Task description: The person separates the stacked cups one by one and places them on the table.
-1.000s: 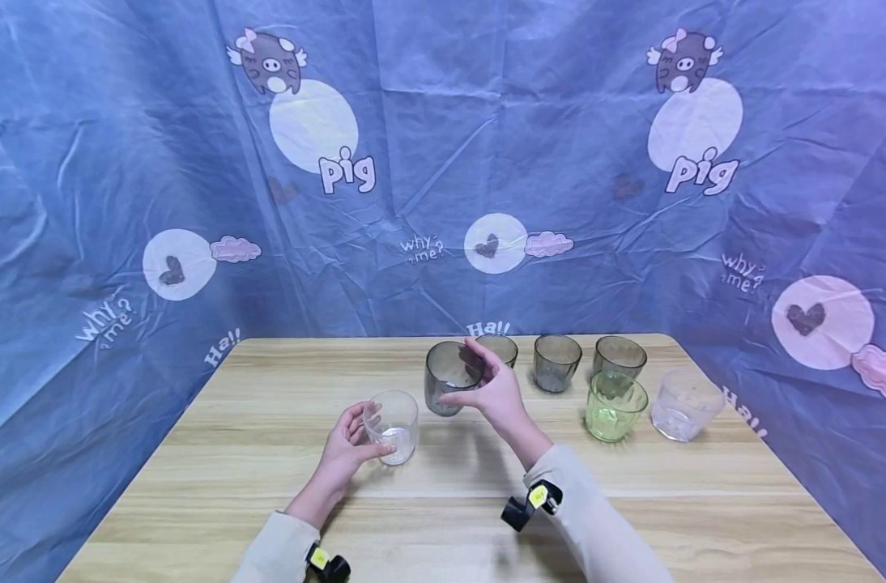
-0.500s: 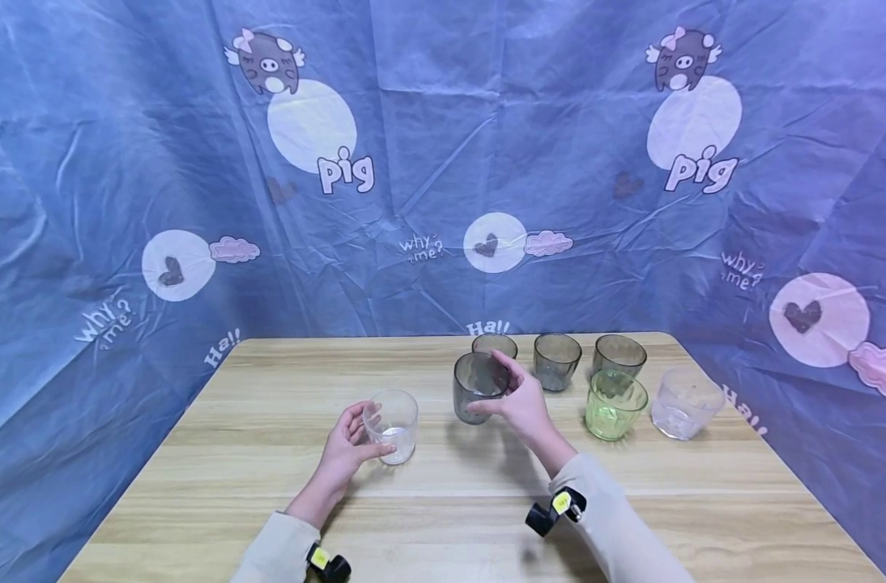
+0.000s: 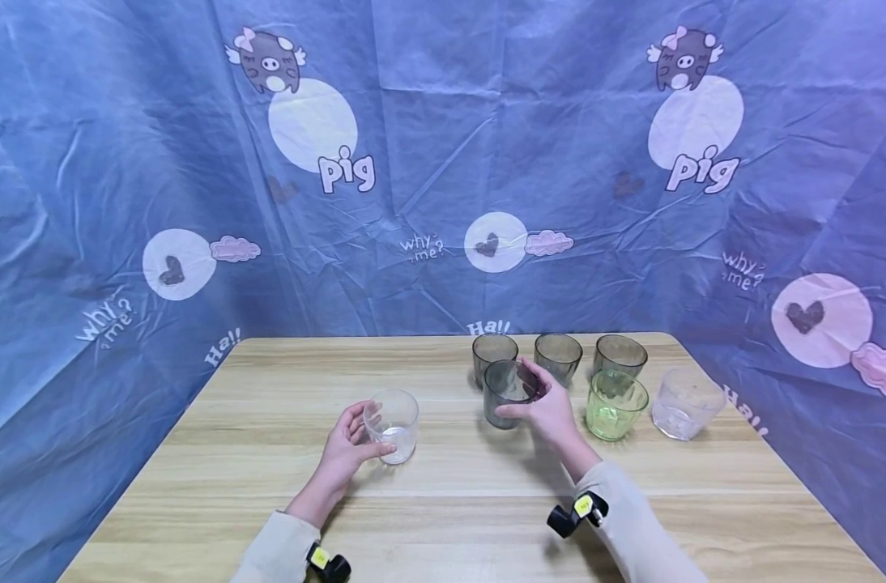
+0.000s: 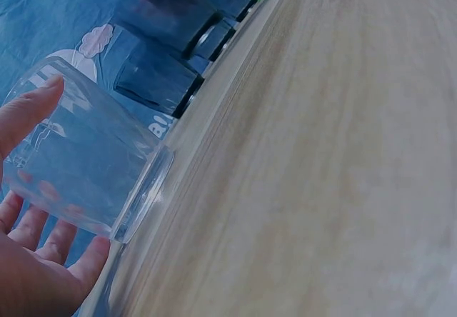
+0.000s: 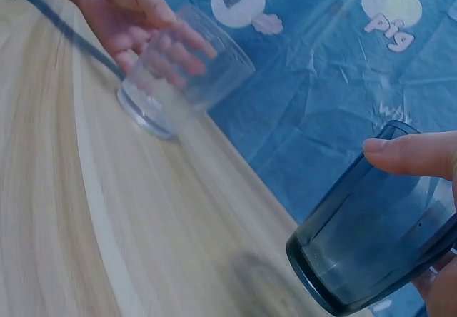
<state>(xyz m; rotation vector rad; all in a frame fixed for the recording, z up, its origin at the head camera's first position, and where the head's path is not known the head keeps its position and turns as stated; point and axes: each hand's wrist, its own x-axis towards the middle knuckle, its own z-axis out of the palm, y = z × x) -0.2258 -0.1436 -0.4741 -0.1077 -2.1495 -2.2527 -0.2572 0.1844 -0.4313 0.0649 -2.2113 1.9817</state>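
My left hand (image 3: pixel 344 447) holds a clear drinking glass (image 3: pixel 401 423) upright on the table, left of centre. Thumb and fingers lie around the glass's left side, and the left wrist view shows its base at the wood. My right hand (image 3: pixel 552 411) grips a smoky grey glass (image 3: pixel 503 395) between thumb and fingers from its right side. In the right wrist view this grey glass (image 5: pixel 375 235) is raised off the table, its shadow on the wood below. Behind it stand two more smoky glasses, one at the left (image 3: pixel 492 350) and one at the right (image 3: pixel 560 350).
A third smoky glass (image 3: pixel 621 351) stands at the back right, partly behind a green glass (image 3: pixel 612 417). To the right of the green one is another clear glass (image 3: pixel 685 405). A blue printed cloth (image 3: pixel 385 275) hangs behind the wooden table (image 3: pixel 443 526).
My right hand has carried the grey glass rightward and slightly toward me, and the back-left smoky glass now shows more fully. My left hand and its clear glass have stayed put.
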